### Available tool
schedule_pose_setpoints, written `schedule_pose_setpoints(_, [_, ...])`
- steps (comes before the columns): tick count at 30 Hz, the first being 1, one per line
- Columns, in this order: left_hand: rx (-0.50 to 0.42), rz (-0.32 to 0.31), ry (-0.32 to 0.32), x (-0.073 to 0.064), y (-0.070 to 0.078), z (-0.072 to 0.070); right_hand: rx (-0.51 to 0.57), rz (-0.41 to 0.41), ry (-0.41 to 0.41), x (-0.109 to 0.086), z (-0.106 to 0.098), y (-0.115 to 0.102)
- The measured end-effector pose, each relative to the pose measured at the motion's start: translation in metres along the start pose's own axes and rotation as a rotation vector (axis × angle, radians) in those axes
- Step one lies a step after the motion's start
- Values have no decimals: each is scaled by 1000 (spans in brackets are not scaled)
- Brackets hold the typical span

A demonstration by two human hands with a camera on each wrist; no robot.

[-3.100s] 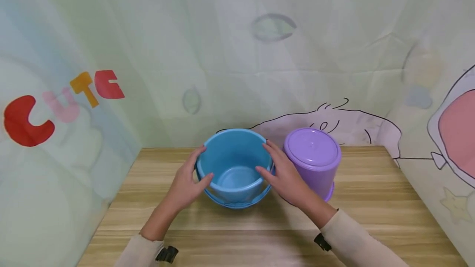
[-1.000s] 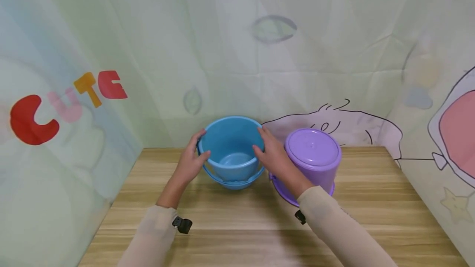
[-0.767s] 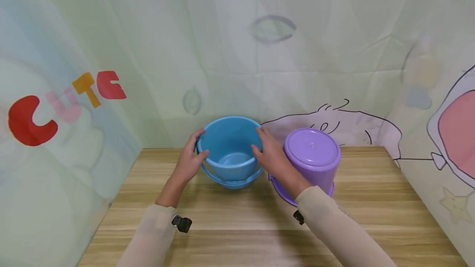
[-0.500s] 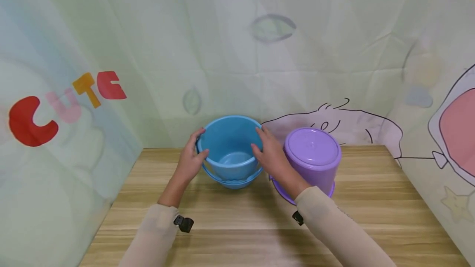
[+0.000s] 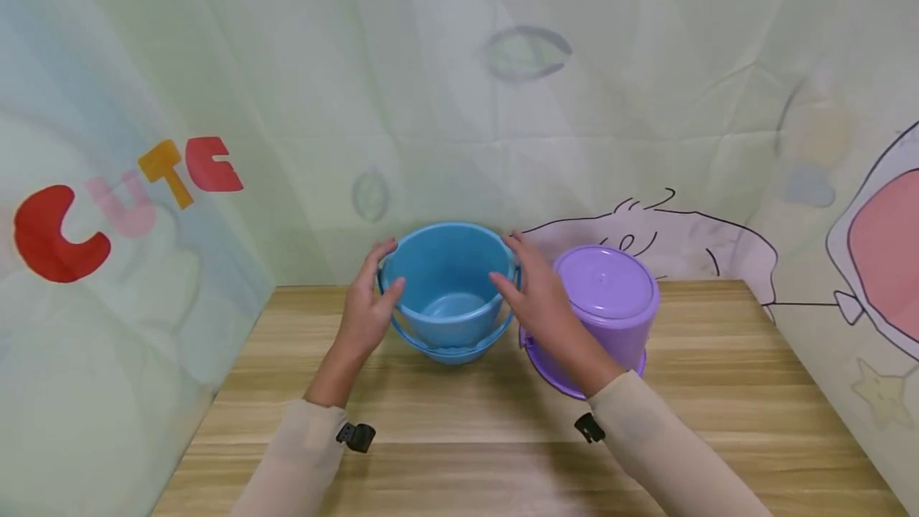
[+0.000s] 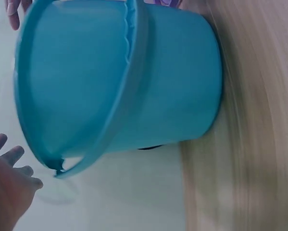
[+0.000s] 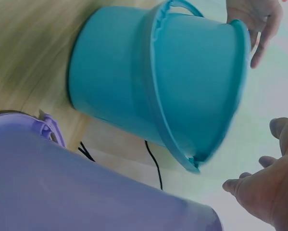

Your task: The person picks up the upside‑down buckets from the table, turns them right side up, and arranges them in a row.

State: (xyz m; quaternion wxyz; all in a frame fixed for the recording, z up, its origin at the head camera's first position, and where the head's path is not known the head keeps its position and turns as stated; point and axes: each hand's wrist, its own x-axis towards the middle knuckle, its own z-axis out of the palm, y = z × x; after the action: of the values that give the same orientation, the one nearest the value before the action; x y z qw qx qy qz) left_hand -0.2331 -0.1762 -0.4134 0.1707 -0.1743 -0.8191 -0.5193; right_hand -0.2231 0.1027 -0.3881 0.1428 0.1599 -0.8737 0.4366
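Note:
A blue bucket [image 5: 452, 294] stands upright near the back edge of the table, its handle [image 5: 459, 354] hanging down at the front. My left hand [image 5: 368, 308] is at its left rim with fingers spread; a small gap shows between them in the left wrist view. On the other side my right hand [image 5: 537, 294] is spread too, apart from the rim in the right wrist view [image 7: 273, 178]. A purple bucket [image 5: 610, 294] sits upside down to the right, partly covered by my right hand and forearm.
The wooden table [image 5: 431, 461] meets a printed cloth [image 5: 445, 102] behind the buckets. The purple bucket's handle [image 7: 52, 129] lies low on its near side. Thin black cords [image 7: 154, 161] show past the table's back edge in the right wrist view.
Since the oldest frame the blue bucket has moved back toward the cloth. In the last half second both hands have let go of its rim, the right one moving slightly right.

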Motion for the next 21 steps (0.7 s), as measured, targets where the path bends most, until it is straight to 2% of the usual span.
schedule_pose_setpoints(6, [30,93,6,-6,19,0,2,-58,41,-12,-20,-1])
schedule_pose_setpoints(10, [46,202,22,-8,28,2,-19,-80,64,-21,-33,2])
schedule_pose_setpoints(16, [21,357,56,-11,38,8,-60,-110,72,-36,-55,9])
schedule_pose_setpoints(21, [12,416,17,-12,50,13,-53,-129,90,-47,-72,18])
